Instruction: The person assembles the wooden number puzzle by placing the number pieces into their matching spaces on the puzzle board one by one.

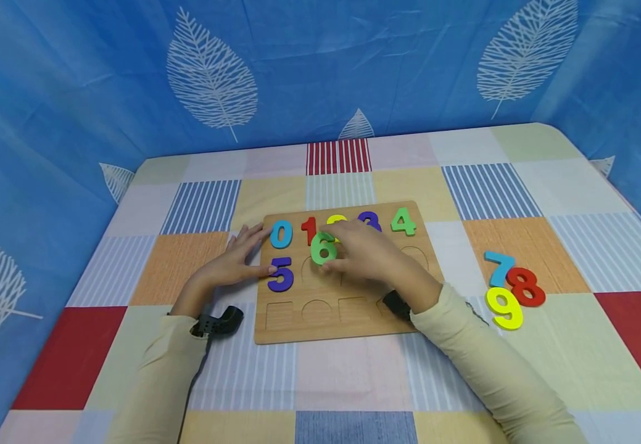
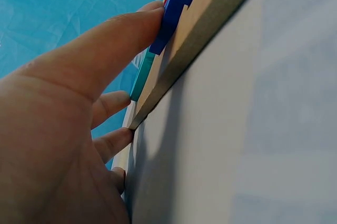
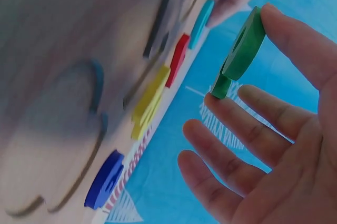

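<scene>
My right hand (image 1: 372, 253) holds a green number six (image 3: 247, 50) between thumb and fingertip, above the wooden number board (image 1: 326, 337). In the right wrist view the piece is tilted and apart from the board. My left hand (image 1: 228, 265) lies spread at the board's left edge. Its thumb touches the purple five (image 1: 289, 279), and a fingertip reaches the blue zero (image 2: 141, 79). Along the top row sit a red one (image 1: 310, 229), a yellow two (image 1: 334, 219), a purple three (image 1: 374, 219) and a green four (image 1: 406, 222). My right hand partly hides the two and three.
Right of the board, a blue seven (image 1: 501, 268), red eight (image 1: 525, 286) and yellow nine (image 1: 517, 312) lie in a cluster on the patchwork cloth (image 1: 353, 376). Recessed outlines mark the board's bottom row. A blue leaf-patterned curtain (image 1: 320, 74) hangs behind.
</scene>
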`<state>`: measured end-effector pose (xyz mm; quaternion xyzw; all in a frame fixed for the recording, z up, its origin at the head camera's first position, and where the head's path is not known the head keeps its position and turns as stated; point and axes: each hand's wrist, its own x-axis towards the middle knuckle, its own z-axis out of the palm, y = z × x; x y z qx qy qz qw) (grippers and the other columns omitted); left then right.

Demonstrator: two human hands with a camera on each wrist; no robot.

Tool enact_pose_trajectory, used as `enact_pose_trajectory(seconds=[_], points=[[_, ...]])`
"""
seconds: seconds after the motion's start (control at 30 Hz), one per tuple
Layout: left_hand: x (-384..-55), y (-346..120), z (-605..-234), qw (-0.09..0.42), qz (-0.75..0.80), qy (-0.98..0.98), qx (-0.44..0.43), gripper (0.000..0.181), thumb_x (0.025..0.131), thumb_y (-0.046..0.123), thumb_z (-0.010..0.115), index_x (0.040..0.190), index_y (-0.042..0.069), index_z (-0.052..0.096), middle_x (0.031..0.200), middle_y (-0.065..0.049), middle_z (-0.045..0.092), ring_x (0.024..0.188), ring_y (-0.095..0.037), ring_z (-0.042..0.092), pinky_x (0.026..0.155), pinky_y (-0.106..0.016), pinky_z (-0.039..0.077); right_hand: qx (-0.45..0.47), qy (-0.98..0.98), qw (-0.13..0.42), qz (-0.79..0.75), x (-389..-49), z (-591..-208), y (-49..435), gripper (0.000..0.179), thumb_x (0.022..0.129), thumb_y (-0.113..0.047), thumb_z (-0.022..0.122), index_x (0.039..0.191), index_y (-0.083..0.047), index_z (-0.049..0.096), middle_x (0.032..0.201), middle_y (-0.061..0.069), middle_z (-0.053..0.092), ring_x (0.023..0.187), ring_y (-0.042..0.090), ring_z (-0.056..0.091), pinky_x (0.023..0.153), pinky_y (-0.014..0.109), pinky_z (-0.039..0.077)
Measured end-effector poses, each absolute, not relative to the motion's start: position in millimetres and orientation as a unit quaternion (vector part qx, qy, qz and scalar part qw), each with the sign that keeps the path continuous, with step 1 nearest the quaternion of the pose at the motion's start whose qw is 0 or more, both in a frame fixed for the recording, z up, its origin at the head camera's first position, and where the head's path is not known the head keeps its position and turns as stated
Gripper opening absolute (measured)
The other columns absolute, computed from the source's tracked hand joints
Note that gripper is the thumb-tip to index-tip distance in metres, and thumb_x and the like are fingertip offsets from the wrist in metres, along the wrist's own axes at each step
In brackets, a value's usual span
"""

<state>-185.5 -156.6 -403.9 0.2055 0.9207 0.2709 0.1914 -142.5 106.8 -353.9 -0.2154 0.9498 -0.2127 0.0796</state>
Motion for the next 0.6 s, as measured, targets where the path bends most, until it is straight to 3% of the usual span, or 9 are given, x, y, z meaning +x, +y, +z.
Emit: enact_pose_trajectory(seconds=[0.2, 0.4, 0.6], points=[[-185.3, -156.7, -403.4, 0.190, 0.271, 0.921, 0.205, 0.085, 0.080, 0.042, 0.065, 0.147, 0.018, 0.017, 0.155, -0.011, 0.004, 0.140, -0.030, -0.015, 0.111, -0.051, -0.014, -0.238, 0.949, 0.065, -0.199, -138.8, -357.1, 99.9, 0.065, 0.077, -0.038, 0.071, 0.131, -0.008, 0.048, 0.124, 0.008, 0.058, 0.116, 0.025, 0.051, 0.101, 0.042, 0.039], [-185.4, -156.7, -402.9, 0.190, 0.268, 0.922, 0.204, 0.085, 0.081, 0.041, 0.065, 0.147, 0.018, 0.018, 0.155, -0.009, 0.005, 0.140, -0.030, -0.014, 0.112, -0.051, -0.013, -0.239, 0.949, 0.064, -0.195, -135.1, -359.3, 94.5, 0.064, 0.077, -0.037, 0.071, 0.130, -0.009, 0.049, 0.121, 0.007, 0.058, 0.108, 0.024, 0.053, 0.090, 0.037, 0.047], [-184.4, -156.4, -401.9, 0.194, 0.270, 0.922, 0.198, 0.084, 0.081, 0.040, 0.065, 0.147, 0.019, 0.017, 0.155, -0.007, 0.004, 0.140, -0.030, -0.015, 0.112, -0.051, -0.011, -0.240, 0.951, 0.065, -0.184, -132.8, -361.5, 90.3, 0.064, 0.078, -0.038, 0.070, 0.131, -0.010, 0.049, 0.123, 0.007, 0.058, 0.106, 0.022, 0.054, 0.088, 0.035, 0.047]])
